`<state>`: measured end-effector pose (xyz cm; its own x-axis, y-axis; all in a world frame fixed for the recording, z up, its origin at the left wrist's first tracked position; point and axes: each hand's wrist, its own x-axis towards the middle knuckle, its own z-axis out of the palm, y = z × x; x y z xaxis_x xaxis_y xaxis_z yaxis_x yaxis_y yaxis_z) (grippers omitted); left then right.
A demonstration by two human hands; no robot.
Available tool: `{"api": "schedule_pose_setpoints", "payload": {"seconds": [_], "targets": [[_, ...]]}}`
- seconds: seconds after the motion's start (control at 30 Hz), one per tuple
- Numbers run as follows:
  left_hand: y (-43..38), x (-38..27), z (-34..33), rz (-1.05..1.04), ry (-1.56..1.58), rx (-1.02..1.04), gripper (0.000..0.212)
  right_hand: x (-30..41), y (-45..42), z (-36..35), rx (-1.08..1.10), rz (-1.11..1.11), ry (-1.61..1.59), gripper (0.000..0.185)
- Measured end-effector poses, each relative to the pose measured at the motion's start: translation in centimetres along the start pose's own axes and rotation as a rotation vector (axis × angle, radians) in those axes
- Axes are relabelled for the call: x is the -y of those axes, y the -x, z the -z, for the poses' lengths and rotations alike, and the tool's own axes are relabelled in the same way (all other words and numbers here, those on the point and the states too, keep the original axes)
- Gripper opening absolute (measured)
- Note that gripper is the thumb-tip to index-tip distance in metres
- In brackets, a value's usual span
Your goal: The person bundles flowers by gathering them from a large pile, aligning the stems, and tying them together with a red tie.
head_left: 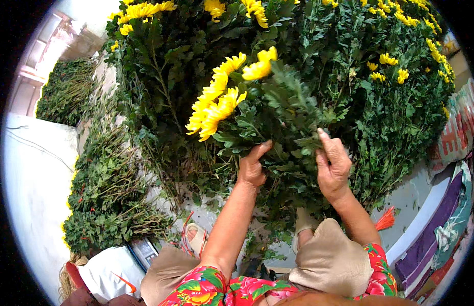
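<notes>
My left hand (255, 164) is closed around the stems of a small bunch of yellow chrysanthemums (218, 99), whose flower heads point up and to the left. Part of the grip is hidden by leaves. To its right, my right hand (332, 164) holds a leafy chrysanthemum stem (292, 93) between thumb and fingers; its leaves look blurred, and a yellow bloom (260, 65) lies near its top. Behind both hands stands a large heap of leafy chrysanthemums (374, 99) with yellow blooms along its upper edge.
Bundles of cut stems (110, 191) lie at the left beside a white surface (38, 183). Fallen leaves litter the floor around my sandalled feet. A white bag (110, 273) is at lower left. An orange-red bundle of ties (385, 220) and a printed plastic sack (457, 126) are at the right.
</notes>
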<state>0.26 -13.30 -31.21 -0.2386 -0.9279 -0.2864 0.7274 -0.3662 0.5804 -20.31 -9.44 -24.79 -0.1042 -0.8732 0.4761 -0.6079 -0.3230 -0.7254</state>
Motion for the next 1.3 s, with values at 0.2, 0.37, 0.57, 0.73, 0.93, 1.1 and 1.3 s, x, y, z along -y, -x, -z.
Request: {"api": "schedule_pose_setpoints", "payload": {"seconds": [0.2,0.37,0.57,0.73,0.93,1.1,1.3], "targets": [[0.3,-0.9,-1.2,0.122,0.036,0.001,0.04,1.2,0.4,-2.0,0.175,0.065,0.177,0.063],[0.4,-0.5,-1.5,0.281,-0.151,-0.166,0.045,1.5,0.5,-1.6,0.237,0.137,0.298,0.064],[-0.4,0.0,-0.9,0.124,-0.108,-0.176,0.054,2.5,-0.2,-2.5,0.313,0.339,0.442,0.036],[-1.3,0.0,1.8,0.032,-0.133,-0.19,0.055,-4.7,-1.2,3.5,0.107,0.239,0.096,0.037],[-2.1,1.2,3.2,0.052,-0.066,-0.082,0.053,-22.0,-0.2,16.6,-0.428,-0.858,0.893,0.095],[-1.8,0.0,3.4,0.037,-0.061,-0.06,0.052,-18.1,0.9,16.8,-0.241,-0.616,0.466,0.1],[-1.9,0.6,3.5,0.049,-0.018,-0.03,0.045,-18.3,0.6,18.7,-0.277,-0.734,-0.3,0.093]]}}
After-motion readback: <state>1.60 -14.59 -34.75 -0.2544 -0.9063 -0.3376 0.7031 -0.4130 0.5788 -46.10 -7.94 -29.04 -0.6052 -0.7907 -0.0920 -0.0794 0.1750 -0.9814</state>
